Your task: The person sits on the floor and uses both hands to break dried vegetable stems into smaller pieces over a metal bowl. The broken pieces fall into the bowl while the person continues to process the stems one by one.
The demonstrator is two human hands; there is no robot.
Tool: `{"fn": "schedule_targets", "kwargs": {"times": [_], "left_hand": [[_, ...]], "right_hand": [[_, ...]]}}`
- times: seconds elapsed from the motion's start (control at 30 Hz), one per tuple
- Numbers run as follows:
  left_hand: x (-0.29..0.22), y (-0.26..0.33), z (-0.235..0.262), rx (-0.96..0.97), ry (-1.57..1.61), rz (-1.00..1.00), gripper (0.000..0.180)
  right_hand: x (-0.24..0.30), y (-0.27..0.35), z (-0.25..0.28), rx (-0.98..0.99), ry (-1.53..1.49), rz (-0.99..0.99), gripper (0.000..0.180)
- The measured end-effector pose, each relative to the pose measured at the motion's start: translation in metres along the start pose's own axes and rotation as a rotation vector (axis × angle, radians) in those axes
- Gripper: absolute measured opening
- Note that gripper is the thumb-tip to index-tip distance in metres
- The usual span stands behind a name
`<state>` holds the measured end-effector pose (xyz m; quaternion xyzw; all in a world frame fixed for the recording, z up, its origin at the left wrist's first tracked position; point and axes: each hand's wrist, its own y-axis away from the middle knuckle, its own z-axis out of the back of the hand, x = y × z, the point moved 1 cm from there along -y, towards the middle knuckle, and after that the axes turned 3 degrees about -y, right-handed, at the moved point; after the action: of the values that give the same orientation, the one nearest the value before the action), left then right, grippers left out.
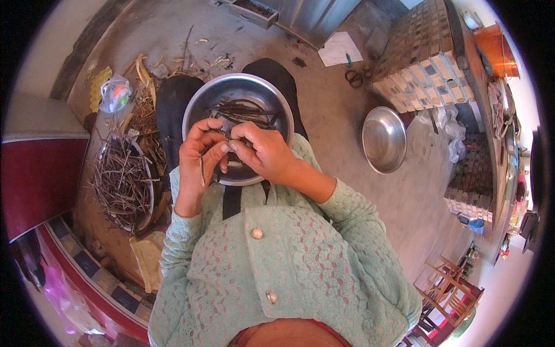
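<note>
Hands pinched a thin stem (226,137): left hand (198,155) & right hand (262,151) fingertips met on it, steel bowl (196,104) just beyond.

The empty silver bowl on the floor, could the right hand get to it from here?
Probably yes. The empty bowl sits on bare floor on the right hand's side with nothing between them, but that hand is pinching a small stem with the left hand.

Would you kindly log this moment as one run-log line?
left hand: holds thin stem | right hand: pinches same stem | under hands: steel bowl of stems | left: tray of twigs
</note>
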<state>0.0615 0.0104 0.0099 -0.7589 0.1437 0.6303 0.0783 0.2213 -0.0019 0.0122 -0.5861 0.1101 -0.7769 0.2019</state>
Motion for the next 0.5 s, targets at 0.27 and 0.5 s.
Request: {"fn": "schedule_targets", "kwargs": {"times": [0.27, 0.5], "left_hand": [[0.0061, 0.0065, 0.0072, 0.032, -0.020, -0.012, 0.016], [0.0054, 0.0059, 0.0066, 0.033, 0.069, -0.050, 0.008]], "right_hand": [[0.0001, 0.0004, -0.0037, 0.014, -0.037, -0.003, 0.013], [0.0064, 0.0003, -0.0057, 0.013, -0.121, -0.078, 0.019]]}}
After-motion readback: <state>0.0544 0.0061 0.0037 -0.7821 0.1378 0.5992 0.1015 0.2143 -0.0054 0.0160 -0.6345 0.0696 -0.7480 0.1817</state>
